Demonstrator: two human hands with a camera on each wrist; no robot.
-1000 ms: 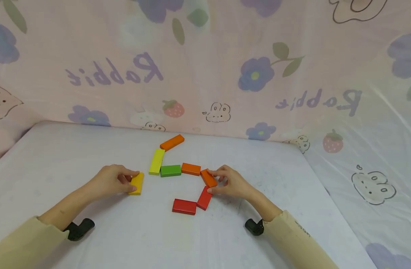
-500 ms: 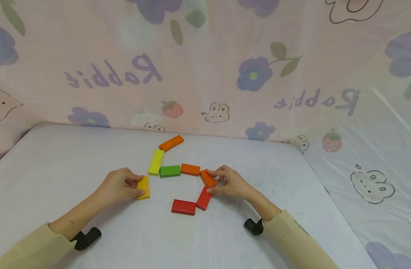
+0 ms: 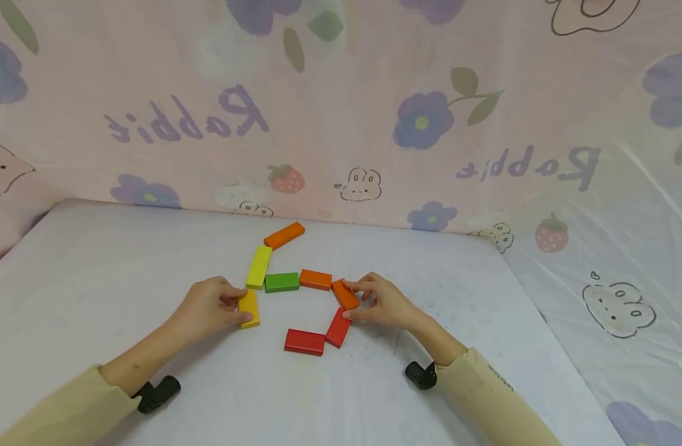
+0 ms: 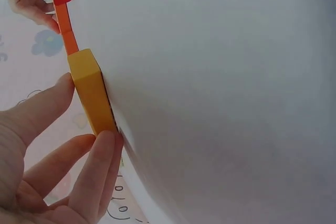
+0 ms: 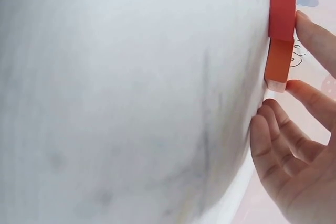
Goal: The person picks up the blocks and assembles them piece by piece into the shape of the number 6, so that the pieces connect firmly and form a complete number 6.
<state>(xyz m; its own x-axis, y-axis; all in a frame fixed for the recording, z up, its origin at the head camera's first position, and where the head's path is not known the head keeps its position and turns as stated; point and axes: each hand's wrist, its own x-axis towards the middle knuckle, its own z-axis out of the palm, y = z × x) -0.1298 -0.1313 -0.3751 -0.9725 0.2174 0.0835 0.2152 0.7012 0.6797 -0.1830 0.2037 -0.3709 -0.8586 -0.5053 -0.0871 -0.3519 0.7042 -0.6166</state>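
Between thumb and fingers, my left hand [image 3: 208, 311] pinches a golden-yellow block [image 3: 249, 309], whose upper end lies at or near the foot of a lemon-yellow block [image 3: 259, 267]. In the left wrist view the same hand [image 4: 58, 156] grips it by its ends. My right hand [image 3: 384, 301] spans the lower orange block [image 3: 345, 294], index finger at its upper end and thumb by its lower end, touching a red block [image 3: 337, 328]. A green block [image 3: 282, 282], a middle orange block [image 3: 315, 279], a second red block [image 3: 304, 342] and an upper orange block [image 3: 284, 235] lie along the curved row.
All the blocks lie on a white-covered table [image 3: 430, 266]. A patterned cloth [image 3: 329, 124] with flowers and rabbits hangs behind and to the right. Black devices [image 3: 159, 394] are strapped at both wrists.
My left hand has slid the golden-yellow block rightward, up to the lower end of the lemon-yellow one. The right hand and the other blocks stay where they were.
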